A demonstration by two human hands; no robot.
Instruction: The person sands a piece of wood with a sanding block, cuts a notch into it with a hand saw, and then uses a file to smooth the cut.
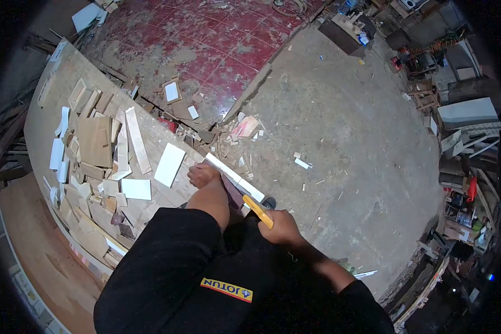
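Note:
My right hand (pixel 279 227) is wrapped round the yellow handle (pixel 257 211) of what looks like a handsaw. Its dark, reddish-brown blade (pixel 232 190) runs up and left from the handle toward my other hand. Along the far side of the blade lies a narrow white board (pixel 235 177), jutting past the worktable's edge. My left hand (pixel 203 175) rests with curled fingers on the table edge, close to the board's upper left end. Whatever is under those fingers is hidden. A white rectangular panel (pixel 170 165) lies just left of this hand.
On the pale wooden worktable (pixel 145 125), wood offcuts, a brown block (pixel 94 141) and another white panel (pixel 136 189) crowd the left. Scraps litter the concrete floor (pixel 339 139) below. Along the right wall stand stacked materials and a white slab (pixel 467 111).

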